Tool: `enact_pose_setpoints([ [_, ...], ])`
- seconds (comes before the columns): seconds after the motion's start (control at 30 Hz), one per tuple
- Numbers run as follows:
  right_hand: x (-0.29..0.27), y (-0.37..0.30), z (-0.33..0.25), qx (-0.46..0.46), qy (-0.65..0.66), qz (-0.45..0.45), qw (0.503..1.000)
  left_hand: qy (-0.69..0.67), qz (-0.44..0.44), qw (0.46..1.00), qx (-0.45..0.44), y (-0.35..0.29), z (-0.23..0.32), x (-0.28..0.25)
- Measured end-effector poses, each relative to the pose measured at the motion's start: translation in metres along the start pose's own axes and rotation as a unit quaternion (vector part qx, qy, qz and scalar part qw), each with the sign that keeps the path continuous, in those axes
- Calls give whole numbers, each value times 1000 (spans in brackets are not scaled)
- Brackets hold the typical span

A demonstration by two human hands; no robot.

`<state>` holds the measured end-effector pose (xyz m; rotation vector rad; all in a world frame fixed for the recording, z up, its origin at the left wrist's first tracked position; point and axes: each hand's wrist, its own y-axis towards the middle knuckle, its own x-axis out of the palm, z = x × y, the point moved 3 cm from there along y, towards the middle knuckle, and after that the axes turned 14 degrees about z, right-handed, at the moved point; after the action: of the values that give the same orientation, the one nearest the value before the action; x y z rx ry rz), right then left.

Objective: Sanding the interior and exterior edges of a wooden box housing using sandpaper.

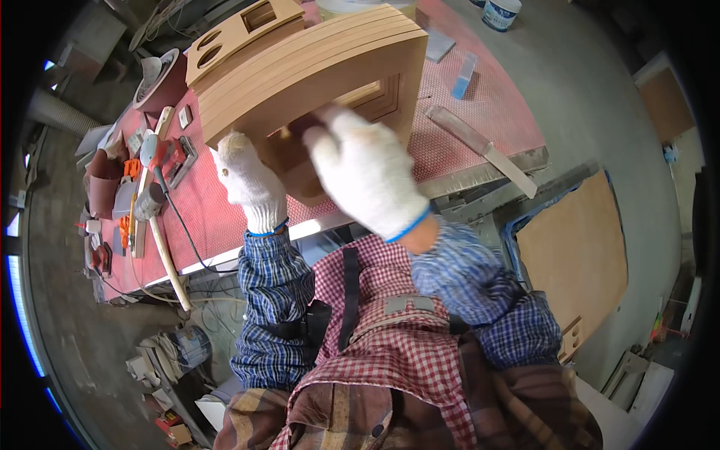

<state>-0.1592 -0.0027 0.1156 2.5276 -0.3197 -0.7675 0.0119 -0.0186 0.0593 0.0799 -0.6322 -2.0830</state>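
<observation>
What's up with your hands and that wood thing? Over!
Left fingers at wooden frame, lower-left corner. Right fingers blurred, in front. Frame on red tabletop. Sander to the left, apart.

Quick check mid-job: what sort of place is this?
Probably a woodworking shop: a curved wooden piece with cutouts stands on a red-topped bench, alongside a corded power tool, apparently a sander, and what looks like a sandpaper roll.

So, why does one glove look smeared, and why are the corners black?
In the head view, the right hand, in a white knit glove, is blurred, probably by motion, while the left hand, gloved alike, is crisper; the head view's wide fisheye lens likely causes the black corners; at its left edge, a bluish-white strip of light glares.
</observation>
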Motion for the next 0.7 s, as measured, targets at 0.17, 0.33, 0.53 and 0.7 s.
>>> enact_pose_setpoints([
  [0.17, 9, 1, -7, -68, -78, -66, 992, 57, -37, 995, 76, 2, -9, -8],
  [0.33, 12, -6, -20, -25, -123, -108, 986, -57, -9, 998, -18, 3, -9, -7],
  [0.53, 46, -3, -25, -110, -150, -88, 979, 175, -11, 964, 201, 12, -20, -18],
  [0.7, 18, -23, -32, -76, -175, -83, 978, 148, -59, 921, 354, -2, -1, -1],
])
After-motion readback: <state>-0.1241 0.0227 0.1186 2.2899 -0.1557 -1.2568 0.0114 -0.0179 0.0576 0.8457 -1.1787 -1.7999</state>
